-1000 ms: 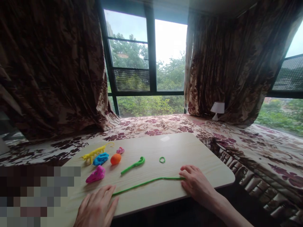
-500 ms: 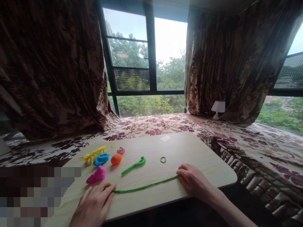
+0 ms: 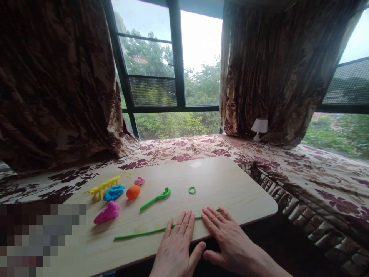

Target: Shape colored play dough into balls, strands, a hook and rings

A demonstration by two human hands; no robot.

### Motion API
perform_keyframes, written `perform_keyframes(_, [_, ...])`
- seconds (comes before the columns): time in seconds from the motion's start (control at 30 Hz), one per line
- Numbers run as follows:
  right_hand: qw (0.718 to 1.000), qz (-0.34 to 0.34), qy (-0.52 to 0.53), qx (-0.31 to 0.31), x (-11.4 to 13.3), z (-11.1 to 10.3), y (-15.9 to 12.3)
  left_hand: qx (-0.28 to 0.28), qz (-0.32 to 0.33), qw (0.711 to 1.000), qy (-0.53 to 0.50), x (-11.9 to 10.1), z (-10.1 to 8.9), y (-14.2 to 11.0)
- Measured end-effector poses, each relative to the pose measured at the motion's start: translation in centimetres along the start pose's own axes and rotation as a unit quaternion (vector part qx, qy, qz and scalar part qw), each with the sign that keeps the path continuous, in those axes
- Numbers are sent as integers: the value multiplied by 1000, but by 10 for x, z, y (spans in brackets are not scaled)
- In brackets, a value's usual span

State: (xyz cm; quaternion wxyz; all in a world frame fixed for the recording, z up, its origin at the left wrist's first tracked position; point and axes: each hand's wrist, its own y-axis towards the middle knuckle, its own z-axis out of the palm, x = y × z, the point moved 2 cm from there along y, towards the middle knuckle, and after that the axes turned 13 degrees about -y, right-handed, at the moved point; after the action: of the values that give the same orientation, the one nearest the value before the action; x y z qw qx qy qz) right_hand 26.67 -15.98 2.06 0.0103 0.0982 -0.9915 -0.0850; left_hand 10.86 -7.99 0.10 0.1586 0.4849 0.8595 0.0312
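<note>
A long thin green clay strand [image 3: 144, 233] lies across the near part of the table. My left hand [image 3: 177, 242] rests flat over its middle, fingers stretched out. Close beside it, my right hand [image 3: 223, 231] lies flat over the strand's right part, whose tip shows just past the fingers. Both hands are open, and the strand runs hidden beneath them. Beyond the hands lie a green clay stick with a curled end [image 3: 155, 199] and a small green clay ring [image 3: 191, 190].
To the left sit a magenta clay lump [image 3: 107, 212], a blue clay piece [image 3: 113, 192], an orange clay ball [image 3: 133, 192], a pink clay flower [image 3: 139, 181] and a yellow clay animal [image 3: 104, 185]. The pale table [image 3: 245, 192] has a rounded right corner. A white lamp [image 3: 259, 126] stands behind.
My left hand has moved right from the strand's left end to its middle. My right hand has let go of the right end and flattened over it. The view has shifted slightly right.
</note>
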Motion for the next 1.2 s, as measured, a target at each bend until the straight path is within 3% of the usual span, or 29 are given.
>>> perform_keyframes(0.17, [1000,18,-5,15,-1,2,6,-6,-36,999,1,-5,-8,2])
perform_keyframes(0.37, [1000,-2,-14,26,1,8,-6,-5,-23,1000,0,-6,-2,-1])
perform_keyframes(0.53, [999,17,-29,32,-4,8,3,-11,-40,999,-7,-5,-4,4])
perform_keyframes(0.73, [999,-6,-26,27,-1,12,-12,-8,-5,1000,-8,-9,-3,-8])
perform_keyframes(0.93, [998,30,-44,34,-4,12,1,-15,-30,999,-10,-9,-5,-1])
perform_keyframes(1.1, [998,4,-47,30,-4,15,-8,-12,-6,1000,-16,-13,-3,-8])
perform_keyframes(1.2, [998,17,-56,27,-8,16,-4,-18,-31,999,-23,-13,-6,-2])
